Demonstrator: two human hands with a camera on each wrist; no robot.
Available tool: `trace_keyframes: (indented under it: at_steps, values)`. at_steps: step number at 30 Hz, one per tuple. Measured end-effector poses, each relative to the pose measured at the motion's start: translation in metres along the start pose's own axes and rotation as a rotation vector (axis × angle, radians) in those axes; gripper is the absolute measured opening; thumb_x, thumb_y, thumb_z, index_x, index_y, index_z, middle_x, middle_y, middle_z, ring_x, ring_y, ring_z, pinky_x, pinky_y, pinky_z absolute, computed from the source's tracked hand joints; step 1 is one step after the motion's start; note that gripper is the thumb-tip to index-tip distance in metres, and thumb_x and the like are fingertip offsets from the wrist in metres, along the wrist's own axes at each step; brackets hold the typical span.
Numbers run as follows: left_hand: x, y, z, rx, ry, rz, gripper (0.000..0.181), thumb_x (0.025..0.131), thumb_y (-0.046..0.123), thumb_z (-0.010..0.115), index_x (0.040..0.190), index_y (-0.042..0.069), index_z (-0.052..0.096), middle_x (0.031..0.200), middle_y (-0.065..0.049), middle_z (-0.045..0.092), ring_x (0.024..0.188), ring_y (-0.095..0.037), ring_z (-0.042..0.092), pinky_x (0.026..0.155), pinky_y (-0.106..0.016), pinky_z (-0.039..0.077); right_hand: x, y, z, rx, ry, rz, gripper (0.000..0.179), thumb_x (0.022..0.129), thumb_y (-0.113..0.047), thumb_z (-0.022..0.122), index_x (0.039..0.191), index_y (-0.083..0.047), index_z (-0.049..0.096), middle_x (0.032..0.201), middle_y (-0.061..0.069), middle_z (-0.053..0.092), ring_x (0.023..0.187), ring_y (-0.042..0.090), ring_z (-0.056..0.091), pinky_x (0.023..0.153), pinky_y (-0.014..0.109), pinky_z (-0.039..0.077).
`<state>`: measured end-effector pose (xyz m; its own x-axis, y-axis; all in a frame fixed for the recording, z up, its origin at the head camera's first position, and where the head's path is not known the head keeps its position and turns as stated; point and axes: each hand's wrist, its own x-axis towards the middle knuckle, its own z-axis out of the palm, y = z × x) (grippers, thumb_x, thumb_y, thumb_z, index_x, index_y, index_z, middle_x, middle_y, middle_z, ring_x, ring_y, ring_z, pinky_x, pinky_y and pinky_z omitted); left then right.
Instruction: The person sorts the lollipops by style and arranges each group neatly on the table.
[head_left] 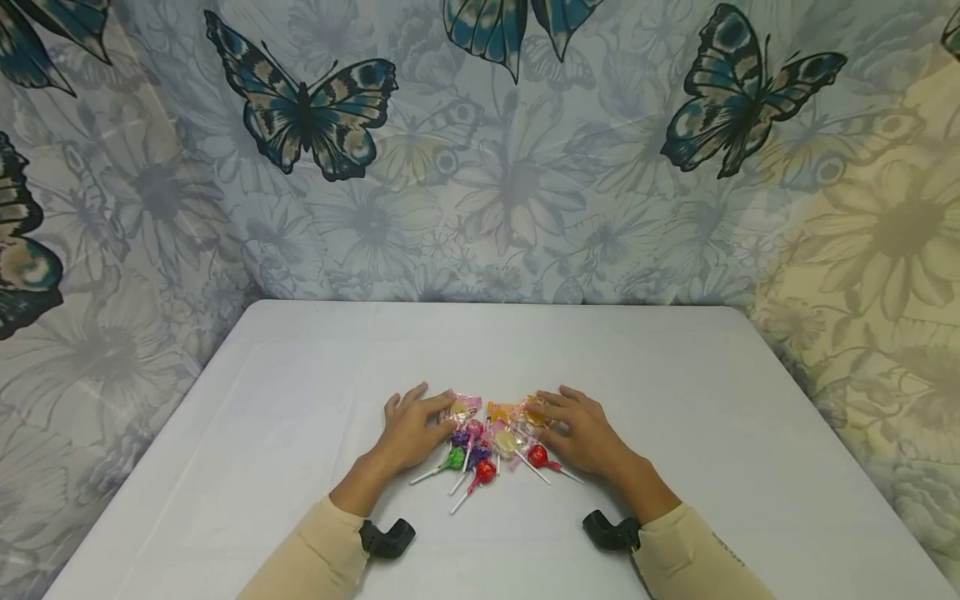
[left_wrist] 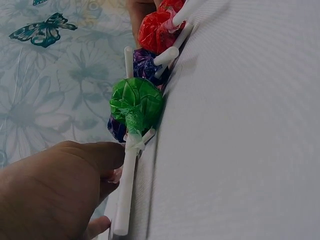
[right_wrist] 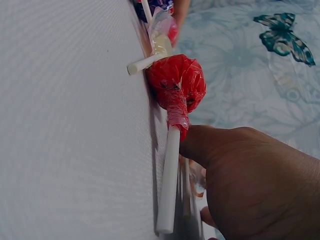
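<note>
A pile of wrapped lollipops lies on the white table between the two hands. At its front are a green lollipop (head_left: 455,457) and a red lollipop (head_left: 485,472); a second red lollipop (head_left: 537,455) lies at the right. Purple, pink and pale yellow ones (head_left: 506,442) are in the middle, with orange wrappers (head_left: 501,412) behind. My left hand (head_left: 411,429) rests at the pile's left side, fingers loosely extended, thumb beside the green lollipop (left_wrist: 136,102). My right hand (head_left: 585,429) lies at the right side, its thumb by the red lollipop (right_wrist: 177,82). Some fingertips are hidden.
The white table (head_left: 300,358) reaches back to a wall covering (head_left: 517,192) with butterflies and flowers. A black wrist device (head_left: 387,539) sits under the left sleeve's cuff, and another black device (head_left: 611,531) is on the right wrist.
</note>
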<state>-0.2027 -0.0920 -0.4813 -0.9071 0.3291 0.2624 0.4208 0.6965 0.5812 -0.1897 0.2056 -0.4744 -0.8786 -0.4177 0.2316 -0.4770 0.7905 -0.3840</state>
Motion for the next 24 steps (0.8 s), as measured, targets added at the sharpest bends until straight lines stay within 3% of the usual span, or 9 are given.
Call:
trace_keyframes:
  at_steps: [7, 10, 16, 20, 24]
  values:
    - [0.001, -0.001, 0.001, -0.080, 0.051, 0.011, 0.047, 0.084, 0.020, 0.075, 0.127, 0.004, 0.063, 0.129, -0.008, 0.060, 0.127, -0.034, 0.045, 0.105, -0.063, 0.012, -0.001, 0.000, 0.001, -0.002, -0.002, 0.011, 0.041, 0.086, -0.028, 0.074, 0.126, -0.019, 0.067, 0.135, 0.008, 0.055, 0.131, 0.044, 0.036, 0.099, 0.068, 0.022]
    - [0.003, -0.001, 0.001, -0.155, 0.102, 0.005, 0.047, 0.082, 0.012, 0.077, 0.125, 0.002, 0.063, 0.127, -0.010, 0.060, 0.122, -0.030, 0.052, 0.108, -0.053, 0.023, -0.001, -0.001, 0.000, -0.001, -0.003, 0.009, 0.042, 0.086, -0.028, 0.074, 0.126, -0.019, 0.067, 0.136, 0.008, 0.055, 0.131, 0.043, 0.036, 0.100, 0.068, 0.022]
    - [0.005, -0.002, 0.001, -0.321, 0.166, -0.086, 0.049, 0.079, 0.002, 0.077, 0.126, 0.002, 0.063, 0.127, -0.010, 0.059, 0.108, -0.027, 0.061, 0.090, -0.034, 0.047, 0.000, 0.000, 0.000, -0.004, -0.001, 0.007, 0.043, 0.086, -0.029, 0.074, 0.127, -0.019, 0.066, 0.136, 0.008, 0.054, 0.131, 0.043, 0.035, 0.100, 0.068, 0.022]
    - [0.007, -0.001, -0.001, -0.421, 0.164, -0.154, 0.049, 0.080, -0.001, 0.076, 0.126, 0.001, 0.061, 0.129, -0.014, 0.057, 0.101, -0.028, 0.064, 0.078, -0.025, 0.051, -0.001, 0.001, 0.000, -0.011, -0.006, 0.007, 0.043, 0.086, -0.029, 0.074, 0.127, -0.020, 0.066, 0.137, 0.008, 0.054, 0.132, 0.043, 0.035, 0.100, 0.068, 0.023]
    - [0.010, -0.001, -0.002, -0.489, 0.186, -0.208, 0.049, 0.081, -0.003, 0.075, 0.127, 0.000, 0.060, 0.131, -0.015, 0.054, 0.101, -0.029, 0.064, 0.075, -0.022, 0.051, -0.001, 0.002, 0.000, -0.005, -0.012, -0.002, 0.043, 0.087, -0.030, 0.073, 0.128, -0.019, 0.065, 0.137, 0.008, 0.054, 0.132, 0.043, 0.035, 0.100, 0.068, 0.022]
